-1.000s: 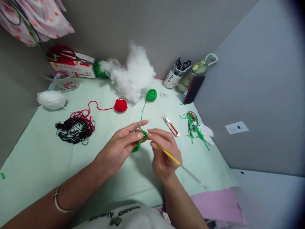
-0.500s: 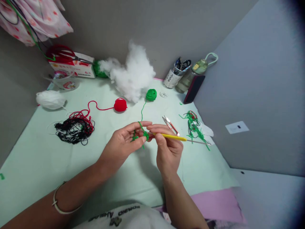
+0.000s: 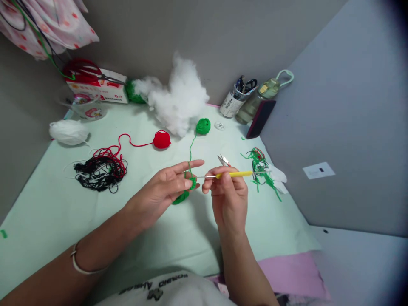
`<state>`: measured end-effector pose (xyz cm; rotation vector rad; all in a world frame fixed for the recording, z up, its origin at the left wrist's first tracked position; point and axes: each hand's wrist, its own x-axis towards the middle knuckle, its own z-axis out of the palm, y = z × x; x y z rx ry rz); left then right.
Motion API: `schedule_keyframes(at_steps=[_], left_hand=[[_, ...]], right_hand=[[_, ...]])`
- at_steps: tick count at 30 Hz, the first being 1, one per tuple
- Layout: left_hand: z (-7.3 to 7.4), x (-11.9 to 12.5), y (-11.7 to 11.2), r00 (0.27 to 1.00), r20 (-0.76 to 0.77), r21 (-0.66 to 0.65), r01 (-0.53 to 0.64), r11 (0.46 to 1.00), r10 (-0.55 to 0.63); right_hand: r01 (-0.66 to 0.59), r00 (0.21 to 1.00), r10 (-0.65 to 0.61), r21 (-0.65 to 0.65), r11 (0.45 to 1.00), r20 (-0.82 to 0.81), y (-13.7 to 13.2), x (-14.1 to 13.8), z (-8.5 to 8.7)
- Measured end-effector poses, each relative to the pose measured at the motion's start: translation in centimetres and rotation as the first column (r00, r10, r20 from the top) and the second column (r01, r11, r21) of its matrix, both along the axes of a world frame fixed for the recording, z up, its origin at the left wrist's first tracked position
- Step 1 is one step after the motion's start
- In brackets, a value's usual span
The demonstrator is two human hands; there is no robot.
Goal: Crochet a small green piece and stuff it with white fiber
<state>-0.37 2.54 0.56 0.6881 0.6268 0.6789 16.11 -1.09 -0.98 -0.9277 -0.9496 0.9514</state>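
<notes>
Between the thumb and fingers of my left hand (image 3: pixel 159 187) a small green crochet piece (image 3: pixel 181 198) is pinched, part of it hanging below the fingers. Green yarn runs over the raised index finger and back to a green yarn ball (image 3: pixel 203 126). My right hand (image 3: pixel 231 195) is closed around the yellow handle of a crochet hook (image 3: pixel 237 174). The hook's metal shaft points left and its tip reaches the green piece. Partly behind the right hand lie small thread snips (image 3: pixel 223 160).
A red yarn ball (image 3: pixel 162 139), tangled black yarn (image 3: pixel 100 173) and a white yarn ball (image 3: pixel 69 132) lie left. White stuffing (image 3: pixel 178 97) is piled at the back. Green yarn scraps (image 3: pixel 259 163), a phone (image 3: pixel 261 119), a bottle (image 3: pixel 255 102) and a pen cup (image 3: pixel 233 101) stand or lie right.
My right hand has drawn slightly right, showing more of the hook's shaft. The green piece has turned, with more of it showing below my left fingers. The snips are more covered.
</notes>
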Motion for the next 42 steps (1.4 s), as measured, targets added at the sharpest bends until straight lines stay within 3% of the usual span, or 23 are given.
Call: schedule_keyframes(at_steps=[4, 7, 12, 16, 20, 23, 27, 29, 32, 35, 36, 38, 40, 42], left_hand=[[0.0, -0.1, 0.2, 0.997, 0.066, 0.004, 0.048, 0.999, -0.048], [-0.1, 0.3, -0.1, 1.0, -0.019, 0.059, -0.002, 0.998, 0.003], [-0.4, 0.8, -0.7, 0.97, -0.174, 0.199, -0.137, 0.97, 0.172], [-0.4, 1.0, -0.8, 0.957, -0.181, 0.204, -0.189, 0.961, 0.227], [-0.5, 1.4, -0.9, 0.952, -0.114, 0.142, -0.269, 0.953, 0.285], [-0.6, 1.4, -0.9, 0.969, -0.054, 0.044, -0.239, 0.97, 0.241], [-0.6, 1.2, -0.7, 0.98, -0.042, 0.02, -0.193, 0.981, 0.194], [-0.5, 1.2, -0.7, 0.978, -0.065, 0.048, -0.196, 0.98, 0.198], [-0.5, 1.3, -0.9, 0.96, -0.087, 0.093, -0.259, 0.961, 0.267], [-0.6, 1.3, -0.8, 0.976, -0.031, -0.003, -0.217, 0.976, 0.217], [-0.7, 1.2, -0.6, 0.984, -0.006, -0.055, -0.181, 0.982, 0.181], [-0.7, 1.0, -0.3, 0.989, 0.012, -0.112, -0.143, 0.983, 0.145], [-0.6, 0.9, -0.2, 0.98, -0.018, -0.071, -0.198, 0.978, 0.197], [-0.6, 1.1, -0.3, 0.96, -0.045, 0.025, -0.275, 0.961, 0.275]], right_hand=[[-0.072, 0.994, 0.063, -0.096, 0.993, -0.088, 0.4, 0.8, 0.1], [-0.083, 0.994, 0.076, -0.078, 0.993, -0.081, 0.3, 0.5, 0.0], [-0.019, 0.996, 0.018, 0.011, 1.0, 0.086, -0.4, -0.7, -0.4], [0.07, 0.971, -0.085, 0.077, 0.995, 0.223, -0.7, -1.0, -0.3], [0.101, 0.831, -0.228, 0.266, 0.959, 0.507, -1.0, -1.3, -0.4], [0.079, 0.748, -0.284, 0.345, 0.935, 0.6, -1.1, -1.3, -0.4], [0.071, 0.865, -0.159, 0.198, 0.978, 0.475, -0.7, -0.9, 0.0], [0.073, 0.885, -0.132, 0.148, 0.986, 0.446, -0.6, -0.7, 0.0], [0.102, 0.753, -0.235, 0.244, 0.964, 0.615, -1.0, -0.8, -0.5], [0.096, 0.592, -0.371, 0.394, 0.914, 0.715, -1.4, -0.8, -0.9], [0.108, 0.615, -0.372, 0.392, 0.913, 0.696, -1.5, -0.8, -0.9], [0.136, 0.745, -0.305, 0.312, 0.94, 0.593, -1.2, -0.6, -0.5], [0.155, 0.869, -0.239, 0.222, 0.963, 0.432, -0.9, -0.4, -0.1], [0.129, 0.901, -0.19, 0.179, 0.975, 0.39, -0.7, -0.6, 0.0]])
